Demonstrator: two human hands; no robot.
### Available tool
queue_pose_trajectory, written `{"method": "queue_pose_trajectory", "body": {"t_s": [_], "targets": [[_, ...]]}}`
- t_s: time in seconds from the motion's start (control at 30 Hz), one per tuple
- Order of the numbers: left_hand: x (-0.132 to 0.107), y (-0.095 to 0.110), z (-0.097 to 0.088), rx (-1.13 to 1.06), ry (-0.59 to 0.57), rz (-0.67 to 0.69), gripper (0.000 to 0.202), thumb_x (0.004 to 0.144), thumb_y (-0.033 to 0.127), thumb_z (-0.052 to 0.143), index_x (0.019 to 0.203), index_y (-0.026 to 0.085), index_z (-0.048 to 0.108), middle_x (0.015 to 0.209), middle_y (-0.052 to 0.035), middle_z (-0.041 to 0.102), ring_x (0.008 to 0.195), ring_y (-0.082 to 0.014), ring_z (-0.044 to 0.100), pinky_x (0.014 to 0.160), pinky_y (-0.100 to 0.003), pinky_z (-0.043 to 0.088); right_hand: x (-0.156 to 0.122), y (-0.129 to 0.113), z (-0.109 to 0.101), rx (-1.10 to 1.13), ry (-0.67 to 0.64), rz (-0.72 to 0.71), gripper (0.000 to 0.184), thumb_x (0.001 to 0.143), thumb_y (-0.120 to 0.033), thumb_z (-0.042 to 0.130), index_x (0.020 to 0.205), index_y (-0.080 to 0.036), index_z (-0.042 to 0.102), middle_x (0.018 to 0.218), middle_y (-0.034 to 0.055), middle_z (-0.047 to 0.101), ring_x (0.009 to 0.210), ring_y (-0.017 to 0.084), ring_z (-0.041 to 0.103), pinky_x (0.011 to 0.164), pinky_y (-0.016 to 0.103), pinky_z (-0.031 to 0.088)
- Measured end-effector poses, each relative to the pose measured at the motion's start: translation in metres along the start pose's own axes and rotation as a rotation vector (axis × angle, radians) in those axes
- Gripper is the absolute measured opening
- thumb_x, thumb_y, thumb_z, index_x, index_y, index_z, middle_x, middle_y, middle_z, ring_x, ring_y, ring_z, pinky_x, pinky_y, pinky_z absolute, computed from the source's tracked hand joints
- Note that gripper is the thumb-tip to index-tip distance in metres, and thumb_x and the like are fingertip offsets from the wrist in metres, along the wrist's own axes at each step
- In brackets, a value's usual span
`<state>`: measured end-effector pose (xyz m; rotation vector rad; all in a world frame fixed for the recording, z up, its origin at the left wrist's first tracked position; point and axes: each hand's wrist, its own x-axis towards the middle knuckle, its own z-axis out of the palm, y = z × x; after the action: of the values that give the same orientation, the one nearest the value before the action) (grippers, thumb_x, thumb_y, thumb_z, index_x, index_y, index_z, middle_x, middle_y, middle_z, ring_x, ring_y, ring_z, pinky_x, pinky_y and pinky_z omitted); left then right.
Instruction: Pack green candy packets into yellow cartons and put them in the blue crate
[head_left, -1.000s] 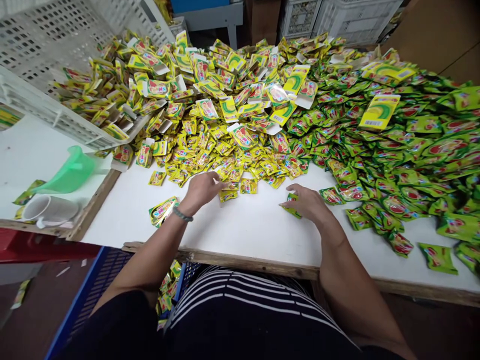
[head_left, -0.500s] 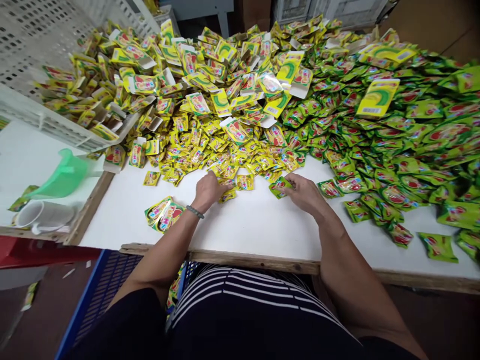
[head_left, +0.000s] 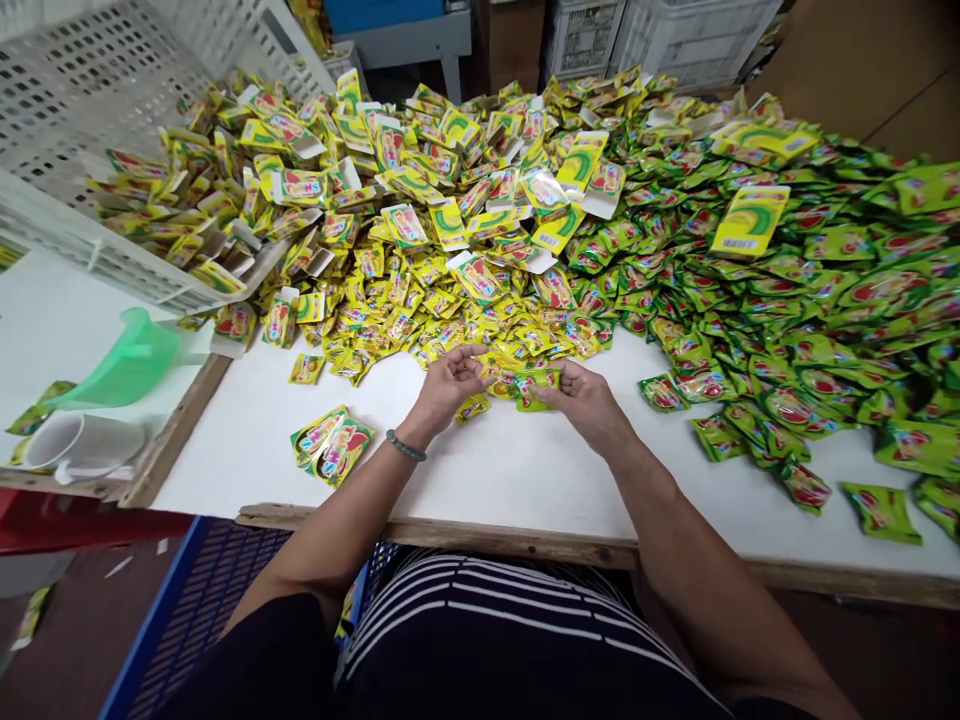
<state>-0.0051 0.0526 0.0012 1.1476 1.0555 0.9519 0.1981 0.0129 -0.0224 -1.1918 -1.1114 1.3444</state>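
My left hand (head_left: 448,385) is turned palm inward, its curled fingers pinching a yellow foil sachet (head_left: 499,376). My right hand (head_left: 589,402) grips a green foil sachet (head_left: 536,390) close beside it, and the two sachets overlap between my hands. Just behind them lies a heap of yellow sachets (head_left: 420,260), which merges on the right with a heap of green sachets (head_left: 795,320). A small yellow sachet (head_left: 472,407) lies just below my left fingers. Two sachets (head_left: 331,445) lie overlapped on the white table (head_left: 510,480) to the left.
A white perforated crate (head_left: 97,110) rests on the heap at upper left. A green plastic scoop (head_left: 127,362) and white mug (head_left: 82,445) stand on a board at left. The wooden table edge (head_left: 450,532) runs before me, above a blue crate (head_left: 202,620).
My hands have moved together toward the middle. My right hand has taken up the green sachet, and my left hand has turned palm inward. The view has shifted slightly.
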Motion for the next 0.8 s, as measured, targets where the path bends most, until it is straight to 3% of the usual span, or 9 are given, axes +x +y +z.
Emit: {"method": "queue_pose_trajectory", "body": {"t_s": [0.13, 0.33, 0.47, 0.53, 0.57, 0.63, 0.67, 0.73, 0.8], "targets": [[0.002, -0.003, 0.008, -0.059, -0.077, -0.004, 0.057, 0.055, 0.023, 0.085, 0.107, 0.017, 0.061, 0.075, 0.005, 0.055, 0.065, -0.0055, 0.051, 0.068, -0.021, 0.047, -0.001, -0.001, 0.007, 0.02, 0.021, 0.013, 0.044, 0.064, -0.053, 0.08, 0.092, -0.021, 0.069, 0.09, 0.0025, 0.074, 0.081, 0.02, 0.068, 0.079, 0.037, 0.057], [-0.011, -0.017, 0.029, -0.135, 0.054, 0.06, 0.055, 0.06, 0.026, 0.084, 0.109, 0.02, 0.06, 0.073, 0.0053, 0.053, 0.067, -0.0067, 0.052, 0.067, -0.02, 0.046, -0.001, 0.001, 0.023, 0.202, 0.14, 0.055, 0.048, 0.067, -0.055, 0.076, 0.099, -0.022, 0.062, 0.089, 0.0025, 0.074, 0.08, 0.02, 0.069, 0.076, 0.037, 0.058], [-0.007, -0.007, 0.029, 0.03, -0.078, 0.073, 0.059, 0.064, 0.03, 0.082, 0.117, 0.02, 0.057, 0.075, 0.0028, 0.058, 0.067, -0.01, 0.056, 0.066, -0.023, 0.046, 0.0, 0.005, 0.016, 0.118, 0.216, -0.033, 0.04, 0.069, -0.05, 0.077, 0.093, -0.023, 0.06, 0.078, 0.0012, 0.07, 0.071, 0.019, 0.065, 0.066, 0.033, 0.055], [0.011, 0.011, 0.02, 0.205, -0.119, 0.092, 0.06, 0.066, 0.035, 0.081, 0.118, 0.02, 0.056, 0.076, 0.0003, 0.064, 0.068, -0.0135, 0.059, 0.068, -0.027, 0.046, 0.001, 0.007, 0.008, 0.027, 0.299, -0.088, 0.037, 0.07, -0.049, 0.076, 0.091, -0.023, 0.061, 0.07, -0.0008, 0.064, 0.065, 0.017, 0.061, 0.06, 0.031, 0.052], [0.024, 0.021, 0.014, 0.327, -0.071, 0.109, 0.055, 0.067, 0.038, 0.08, 0.113, 0.019, 0.058, 0.076, -0.0011, 0.065, 0.07, -0.0157, 0.061, 0.069, -0.028, 0.046, 0.001, 0.007, 0.004, -0.014, 0.334, -0.106, 0.035, 0.07, -0.048, 0.075, 0.091, -0.023, 0.061, 0.066, -0.0019, 0.061, 0.062, 0.017, 0.058, 0.057, 0.03, 0.049], [0.058, 0.042, 0.002, 0.67, 0.213, 0.126, 0.033, 0.073, 0.047, 0.074, 0.086, 0.018, 0.063, 0.068, -0.0039, 0.064, 0.071, -0.0202, 0.061, 0.068, -0.031, 0.043, 0.002, 0.009, 0.0, -0.079, 0.376, -0.126, 0.034, 0.071, -0.049, 0.074, 0.09, -0.024, 0.061, 0.059, -0.0042, 0.053, 0.056, 0.015, 0.051, 0.052, 0.028, 0.044], [0.076, 0.049, -0.004, 0.829, 0.33, 0.081, 0.034, 0.075, 0.05, 0.07, 0.071, 0.018, 0.061, 0.062, -0.0053, 0.061, 0.073, -0.0235, 0.062, 0.069, -0.032, 0.042, 0.002, 0.009, -0.001, -0.104, 0.386, -0.132, 0.033, 0.072, -0.049, 0.073, 0.089, -0.024, 0.061, 0.057, -0.0052, 0.049, 0.054, 0.015, 0.048, 0.05, 0.028, 0.042], [0.111, 0.055, -0.01, 1.012, 0.387, -0.072, 0.046, 0.076, 0.054, 0.068, 0.052, 0.019, 0.05, 0.057, -0.0093, 0.058, 0.077, -0.0298, 0.064, 0.069, -0.034, 0.04, 0.002, 0.009, 0.0, -0.142, 0.384, -0.137, 0.032, 0.073, -0.05, 0.072, 0.088, -0.024, 0.06, 0.056, -0.0064, 0.043, 0.052, 0.013, 0.042, 0.048, 0.027, 0.037], [0.138, 0.05, -0.01, 1.003, 0.39, -0.116, 0.048, 0.072, 0.052, 0.072, 0.049, 0.021, 0.044, 0.06, -0.0117, 0.058, 0.083, -0.0325, 0.064, 0.069, -0.034, 0.039, 0.001, 0.007, 0.003, -0.189, 0.379, -0.136, 0.032, 0.074, -0.05, 0.07, 0.087, -0.023, 0.058, 0.057, -0.007, 0.041, 0.052, 0.013, 0.039, 0.048, 0.026, 0.035]]}}
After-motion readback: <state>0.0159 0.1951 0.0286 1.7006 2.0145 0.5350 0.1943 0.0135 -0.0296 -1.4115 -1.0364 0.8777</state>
